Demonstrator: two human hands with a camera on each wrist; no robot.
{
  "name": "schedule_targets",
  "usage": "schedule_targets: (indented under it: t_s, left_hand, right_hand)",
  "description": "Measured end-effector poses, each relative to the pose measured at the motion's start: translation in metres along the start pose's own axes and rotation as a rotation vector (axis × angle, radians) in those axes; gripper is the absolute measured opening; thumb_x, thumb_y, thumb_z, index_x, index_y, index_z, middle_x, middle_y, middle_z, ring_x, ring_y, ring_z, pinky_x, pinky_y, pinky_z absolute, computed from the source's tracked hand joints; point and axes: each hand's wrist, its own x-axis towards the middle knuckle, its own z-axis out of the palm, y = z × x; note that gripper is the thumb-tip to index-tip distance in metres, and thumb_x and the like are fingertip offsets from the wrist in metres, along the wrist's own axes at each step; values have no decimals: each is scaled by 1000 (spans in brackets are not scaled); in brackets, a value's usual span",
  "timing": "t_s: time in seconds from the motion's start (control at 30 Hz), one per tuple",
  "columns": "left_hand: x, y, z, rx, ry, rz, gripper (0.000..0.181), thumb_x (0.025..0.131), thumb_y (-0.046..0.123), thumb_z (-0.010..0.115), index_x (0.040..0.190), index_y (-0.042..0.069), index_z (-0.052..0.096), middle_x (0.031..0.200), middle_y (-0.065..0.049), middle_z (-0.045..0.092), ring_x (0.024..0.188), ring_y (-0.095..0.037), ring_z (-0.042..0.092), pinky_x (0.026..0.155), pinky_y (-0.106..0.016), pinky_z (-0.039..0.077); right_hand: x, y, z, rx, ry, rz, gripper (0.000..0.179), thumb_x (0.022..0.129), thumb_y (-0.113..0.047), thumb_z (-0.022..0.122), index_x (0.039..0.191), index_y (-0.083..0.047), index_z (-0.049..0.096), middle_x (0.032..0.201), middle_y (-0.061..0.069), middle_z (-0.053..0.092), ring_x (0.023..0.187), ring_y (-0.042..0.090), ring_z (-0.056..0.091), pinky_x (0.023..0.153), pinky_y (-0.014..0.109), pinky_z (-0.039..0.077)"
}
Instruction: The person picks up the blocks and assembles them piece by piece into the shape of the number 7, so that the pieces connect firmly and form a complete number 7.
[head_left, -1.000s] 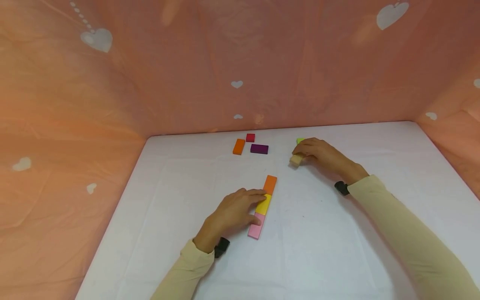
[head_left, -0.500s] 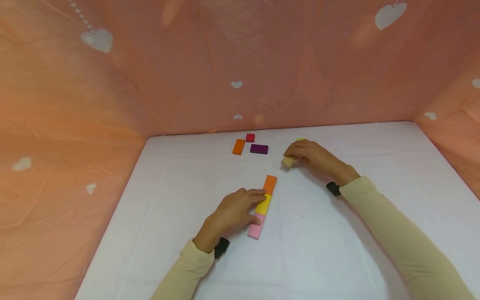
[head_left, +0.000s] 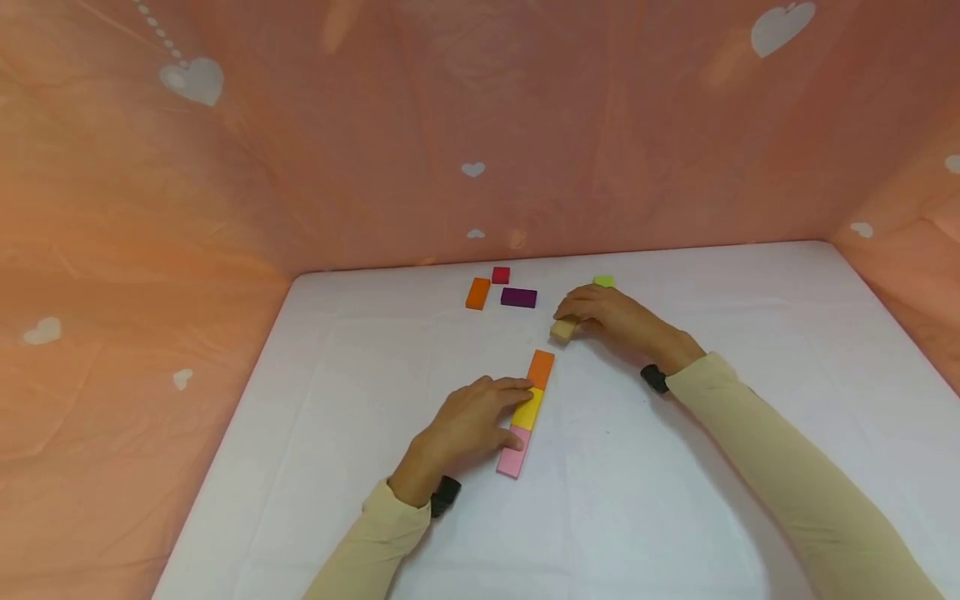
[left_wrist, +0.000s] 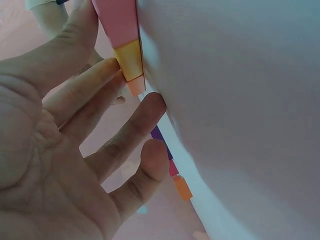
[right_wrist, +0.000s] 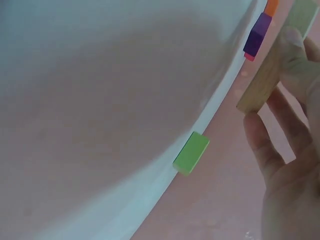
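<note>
In the head view a row of blocks lies end to end on the white cloth: orange (head_left: 542,365), yellow (head_left: 528,412) and pink (head_left: 512,462). My left hand (head_left: 463,422) rests at its left side, thumb on the pink block and fingertips at the yellow one; the left wrist view shows the other fingers loosely extended. Beyond the row's far end, my right hand (head_left: 618,322) pinches a plain wooden block (head_left: 562,331) between thumb and fingers. The right wrist view shows this long wooden block (right_wrist: 265,79) held above the cloth.
Near the back edge lie a red block (head_left: 501,275), another orange block (head_left: 477,293) and a purple block (head_left: 519,297). A green block (head_left: 603,281) sits behind my right hand. A peach curtain (head_left: 375,167) with hearts surrounds the table's back and sides.
My right hand has carried the wooden block left and slightly toward me, closer to the row's far end. More of the green block now shows. The left hand stays put.
</note>
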Motion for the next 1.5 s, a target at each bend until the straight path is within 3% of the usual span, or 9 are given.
schedule_targets:
  t_s: [0.4,0.73,1.07,1.5]
  left_hand:
    - [-1,1,-2,-8,11,11,70,77,38,84,140,23,59,149,8,53,120,-18,56,96,-34,53]
    - [-3,0,2,-15,21,5,70,76,38,85,140,24,59,148,8,53,120,-19,56,95,-34,53]
    - [-3,1,3,24,21,17,70,77,40,84,140,23,59,148,8,54,111,-16,57,86,-27,52]
    - [-3,0,3,50,-7,35,69,81,41,80,143,24,55,153,9,48,116,-16,53,86,-24,52]
  right_hand:
    - [10,-8,7,-3,-30,-63,26,93,-8,69,116,-19,71,122,0,66,120,21,58,105,41,49]
    - [11,-14,14,-24,-123,-21,23,97,-12,64,118,-22,70,128,-3,63,126,20,55,110,41,45]
    - [14,-18,17,-33,-134,-43,24,97,-11,64,117,-21,71,125,-5,66,122,20,59,109,42,47]
    - [13,-19,17,-81,-125,-28,27,96,-13,64,122,-21,70,132,-4,63,132,25,55,111,45,45]
